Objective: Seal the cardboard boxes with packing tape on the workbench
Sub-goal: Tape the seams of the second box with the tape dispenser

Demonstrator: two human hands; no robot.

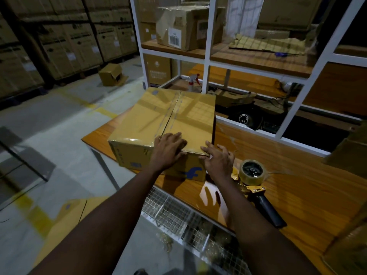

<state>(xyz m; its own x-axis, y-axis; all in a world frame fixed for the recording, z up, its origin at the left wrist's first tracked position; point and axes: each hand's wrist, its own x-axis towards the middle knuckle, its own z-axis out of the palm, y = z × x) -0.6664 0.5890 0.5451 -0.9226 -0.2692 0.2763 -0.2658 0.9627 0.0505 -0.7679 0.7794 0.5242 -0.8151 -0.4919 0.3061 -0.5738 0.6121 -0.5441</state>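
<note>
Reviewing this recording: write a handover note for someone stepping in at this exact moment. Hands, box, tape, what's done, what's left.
Left hand: fingers straight, resting flat on the near top edge of the cardboard box, over the centre seam.
Right hand: fingers spread, touching the box's near right corner; it holds nothing.
The box sits at the left end of the workbench. The tape dispenser lies on the bench just right of the right hand, unheld.
Done: a clear tape strip runs along the top seam.
Left: press the tape end down the near face. The underside is hidden, so check it.
</note>
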